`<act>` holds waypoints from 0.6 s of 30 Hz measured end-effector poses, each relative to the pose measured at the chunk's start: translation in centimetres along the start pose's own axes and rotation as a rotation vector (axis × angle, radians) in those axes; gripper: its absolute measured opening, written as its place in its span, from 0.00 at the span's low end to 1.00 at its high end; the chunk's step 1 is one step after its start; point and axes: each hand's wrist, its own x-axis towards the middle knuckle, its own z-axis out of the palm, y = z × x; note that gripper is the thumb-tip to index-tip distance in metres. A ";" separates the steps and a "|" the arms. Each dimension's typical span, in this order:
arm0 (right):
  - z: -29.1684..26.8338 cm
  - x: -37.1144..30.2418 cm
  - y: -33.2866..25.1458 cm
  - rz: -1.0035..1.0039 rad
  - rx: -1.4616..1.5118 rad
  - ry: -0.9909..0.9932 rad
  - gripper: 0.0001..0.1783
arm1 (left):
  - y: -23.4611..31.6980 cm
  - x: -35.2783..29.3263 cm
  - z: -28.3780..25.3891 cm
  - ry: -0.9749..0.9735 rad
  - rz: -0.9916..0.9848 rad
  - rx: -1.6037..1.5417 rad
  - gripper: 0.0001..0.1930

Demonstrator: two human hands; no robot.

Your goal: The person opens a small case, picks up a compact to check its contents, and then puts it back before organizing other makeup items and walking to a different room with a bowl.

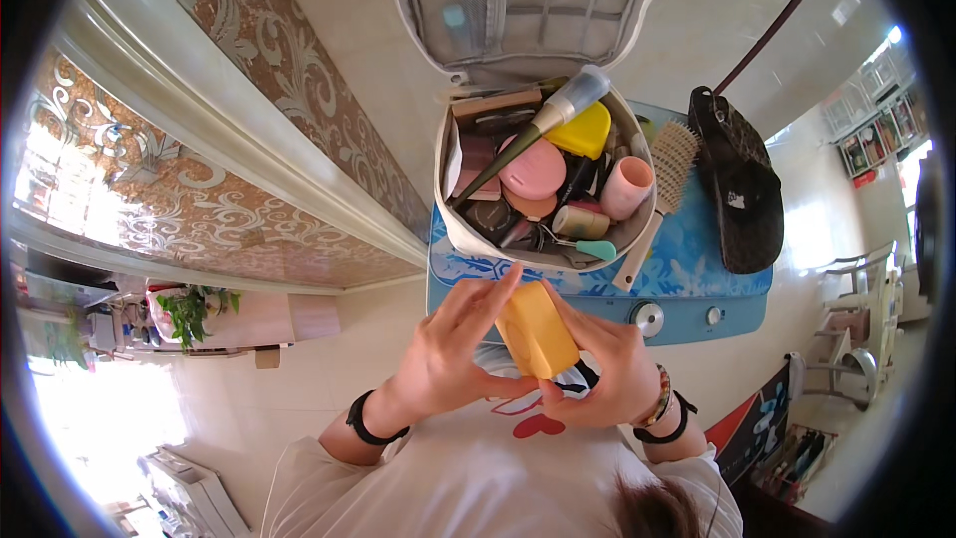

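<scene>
Between my two hands, in front of my chest, is a yellow-orange case with rounded corners, tilted. My left hand grips its left side, thumb at the lower edge and index finger stretched up. From the right, my right hand holds it, with fingers along its upper right side and thumb beneath. Just beyond stands an open white cosmetic bag. Inside lie a makeup brush with a clear cap, a pink round compact, a yellow case, a pink cylinder and a teal-ended tool.
The bag's lid is folded back, away from me. Beside the bag, a hairbrush and a black cap lie on a blue patterned appliance top with knobs along its front. A patterned panel rises at the left.
</scene>
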 end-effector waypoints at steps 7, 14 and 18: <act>-0.2 -0.2 0.7 -0.034 0.102 -0.009 0.40 | -0.4 0.2 -0.2 0.020 0.013 -0.020 0.53; -0.8 -0.2 0.8 -0.098 0.105 -0.021 0.40 | -0.3 0.4 0.0 0.042 0.029 -0.032 0.54; -0.6 -0.2 1.0 -0.100 0.085 -0.008 0.40 | -0.4 0.7 0.2 0.050 0.046 -0.014 0.53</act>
